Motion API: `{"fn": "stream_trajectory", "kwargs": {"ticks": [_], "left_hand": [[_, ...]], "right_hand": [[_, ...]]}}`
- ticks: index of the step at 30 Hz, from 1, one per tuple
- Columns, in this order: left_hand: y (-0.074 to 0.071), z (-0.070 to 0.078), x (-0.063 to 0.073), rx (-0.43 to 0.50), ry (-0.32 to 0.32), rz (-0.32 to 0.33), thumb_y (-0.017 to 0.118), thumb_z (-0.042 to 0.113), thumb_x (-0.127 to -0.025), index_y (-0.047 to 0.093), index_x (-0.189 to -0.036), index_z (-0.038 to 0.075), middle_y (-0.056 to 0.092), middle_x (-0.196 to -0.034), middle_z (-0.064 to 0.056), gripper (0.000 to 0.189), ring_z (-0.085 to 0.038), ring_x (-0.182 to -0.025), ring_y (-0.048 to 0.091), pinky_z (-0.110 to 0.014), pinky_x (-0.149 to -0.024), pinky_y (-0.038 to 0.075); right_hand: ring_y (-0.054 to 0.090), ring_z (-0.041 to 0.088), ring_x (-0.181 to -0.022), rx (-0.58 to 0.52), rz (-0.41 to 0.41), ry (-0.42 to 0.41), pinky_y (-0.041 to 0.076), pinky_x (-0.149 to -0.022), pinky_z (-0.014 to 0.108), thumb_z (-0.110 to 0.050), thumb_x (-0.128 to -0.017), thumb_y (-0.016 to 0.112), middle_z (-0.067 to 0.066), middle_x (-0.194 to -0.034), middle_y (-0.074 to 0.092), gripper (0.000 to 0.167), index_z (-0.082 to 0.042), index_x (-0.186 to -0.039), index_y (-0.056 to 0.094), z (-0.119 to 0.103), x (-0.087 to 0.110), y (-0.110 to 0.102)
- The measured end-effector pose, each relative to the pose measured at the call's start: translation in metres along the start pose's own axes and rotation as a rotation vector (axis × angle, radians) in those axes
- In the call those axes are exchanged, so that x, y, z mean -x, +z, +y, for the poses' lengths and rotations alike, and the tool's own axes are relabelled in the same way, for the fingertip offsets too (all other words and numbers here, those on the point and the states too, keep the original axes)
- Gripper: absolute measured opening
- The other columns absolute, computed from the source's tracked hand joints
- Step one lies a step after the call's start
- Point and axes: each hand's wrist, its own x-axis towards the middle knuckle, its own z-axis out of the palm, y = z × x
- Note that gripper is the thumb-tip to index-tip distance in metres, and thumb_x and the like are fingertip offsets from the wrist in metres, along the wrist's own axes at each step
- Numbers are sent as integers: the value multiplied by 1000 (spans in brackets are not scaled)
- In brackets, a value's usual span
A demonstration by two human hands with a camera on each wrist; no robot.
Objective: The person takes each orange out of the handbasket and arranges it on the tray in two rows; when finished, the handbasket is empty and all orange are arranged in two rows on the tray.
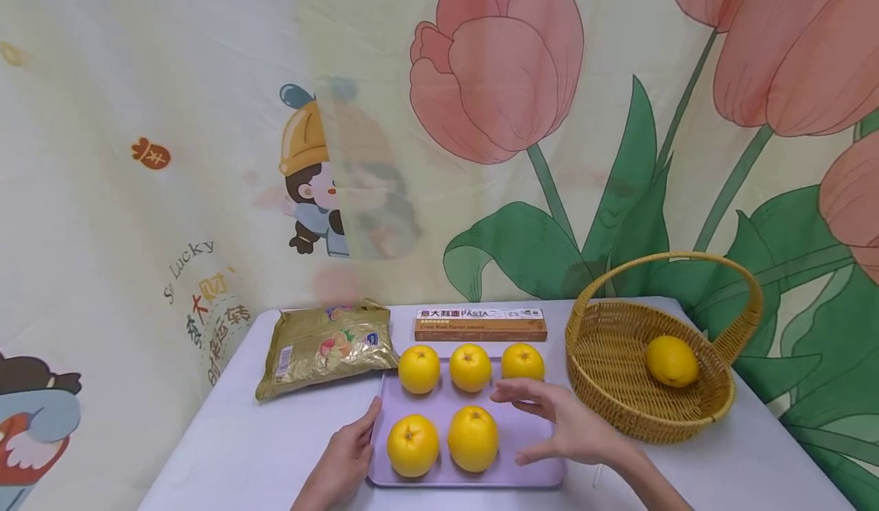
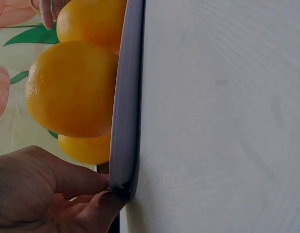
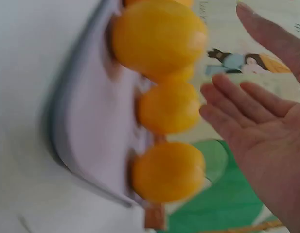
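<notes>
Left hand (image 1: pixel 349 448) pinches the tray (image 1: pixel 532 476) by its edge; right hand (image 1: pixel 568 423) wide, holding nothing.
Five yellow fruits (image 1: pixel 473 439) lie in it on the table (image 1: pixel 226 450); a steady left grip should prevent rolling.

1. Six round, smooth yellow fruits (image 1: pixel 473 438) in all.
2. Five of them on one lilac, rectangular, low-rimmed tray (image 1: pixel 442 403): three in the far row, two in the near row.
3. One of them in one round, tan, woven basket (image 1: pixel 614 400), which has one arched handle (image 1: pixel 676 255).
4. One shiny gold, pillow-shaped packet (image 1: pixel 330 351).
5. One long, brown-and-white pasta box (image 1: pixel 481 326).
6. Two bare hands: one left hand (image 1: pixel 341 450), one right hand (image 1: pixel 573 423).
7. One white-covered worktop (image 1: pixel 233 450).
8. One pink printed tulip bloom (image 1: pixel 501 76) whole; those cut off at the right are hard to count.
</notes>
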Motion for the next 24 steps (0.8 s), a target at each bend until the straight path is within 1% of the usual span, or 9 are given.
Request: {"fn": "stream_trajectory", "kwargs": {"ticks": [3,6,8,10,14,17,19,22,24], "left_hand": [[-5,-1,3,16,-2,12,53,-22,-93,36,-158,-16,33,-163,-39,68,-54,-148,43,-52,-116,44],[-7,-1,2,28,8,0,53,-22,-93,35,-159,-16,32,-164,-38,69,-53,-148,42,-51,-116,44],[-6,-1,1,24,16,-7,52,-22,-93,35,-159,-16,32,-164,-38,69,-53,-149,42,-51,-117,44],[-5,-1,0,15,20,-11,52,-22,-93,35,-159,-15,32,-164,-38,69,-54,-149,41,-51,-117,43],[-3,0,-1,2,24,-8,52,-22,-93,35,-158,-16,32,-164,-38,68,-54,-149,41,-52,-117,43],[-3,0,0,1,24,-4,51,-22,-93,35,-158,-16,32,-164,-38,68,-54,-149,41,-52,-117,42],[-4,0,0,2,19,-2,52,-22,-93,35,-158,-17,33,-164,-38,67,-54,-149,41,-53,-117,42],[-4,0,0,10,5,-11,52,-22,-93,34,-158,-17,31,-165,-38,68,-54,-150,40,-52,-117,41],[-4,-1,0,13,2,-16,53,-22,-93,34,-158,-17,31,-165,-38,68,-54,-150,39,-52,-118,41]], "right_hand": [[63,15,-137,7,-23,-40,51,-118,30,-9,-88,89,24,-143,67,69,4,-148,58,-18,6,-24],[64,9,-134,23,-20,-44,52,-114,22,-5,-91,84,22,-142,68,61,4,-146,60,-33,18,-53],[66,7,-131,47,3,-41,54,-111,20,-1,-92,82,19,-140,71,58,5,-145,60,-39,27,-73],[67,5,-128,81,34,-40,56,-107,18,3,-92,80,15,-138,73,56,6,-144,60,-38,35,-93],[68,2,-126,132,97,-19,57,-102,15,8,-91,78,4,-137,75,56,8,-144,60,-20,51,-131],[65,-4,-125,185,150,38,56,-101,12,7,-90,79,-3,-136,75,57,10,-144,59,-1,64,-154],[63,-8,-124,226,192,77,55,-100,11,5,-90,80,-7,-134,75,58,12,-143,59,10,72,-165],[57,-17,-122,322,254,134,50,-99,5,0,-90,83,-15,-131,74,59,13,-142,58,23,85,-178],[53,-21,-122,382,285,157,46,-99,1,-2,-89,85,-14,-130,74,61,12,-142,60,30,92,-184]]}}
